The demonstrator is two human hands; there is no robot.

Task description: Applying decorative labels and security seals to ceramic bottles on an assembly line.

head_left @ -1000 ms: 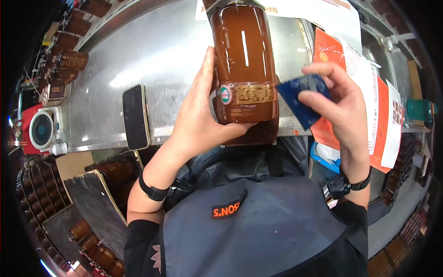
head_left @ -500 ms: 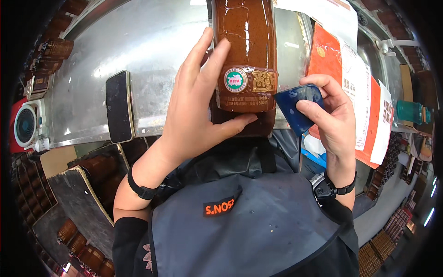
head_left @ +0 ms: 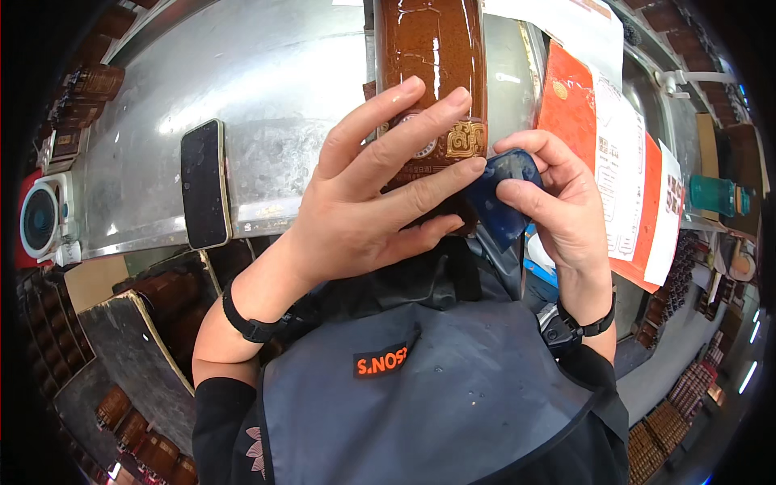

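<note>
A glossy brown bottle (head_left: 435, 61) lies on the metal table, its near end toward me. Across that end spreads my left hand (head_left: 364, 186), fingers apart, covering much of the round green-and-white label and part of the raised gold lettering. Its index and middle fingertips lie over the bottle's side; another fingertip reaches the blue scraper. That blue flat scraper (head_left: 503, 202) is pinched between thumb and fingers of my right hand (head_left: 562, 198), just right of the bottle's near end. Whether the scraper touches the bottle I cannot tell.
A dark phone (head_left: 204, 184) lies on the metal table (head_left: 283, 105) at left, with a small white fan (head_left: 42, 217) beyond. Red and white printed sheets (head_left: 570, 89) spread at right. A teal jar (head_left: 713, 196) stands farther right. Several brown bottles (head_left: 153, 453) sit at lower left.
My left hand has shifted right across the bottle's near end, its fingers now over the label. My right hand and the scraper have moved slightly left, meeting the left fingertips.
</note>
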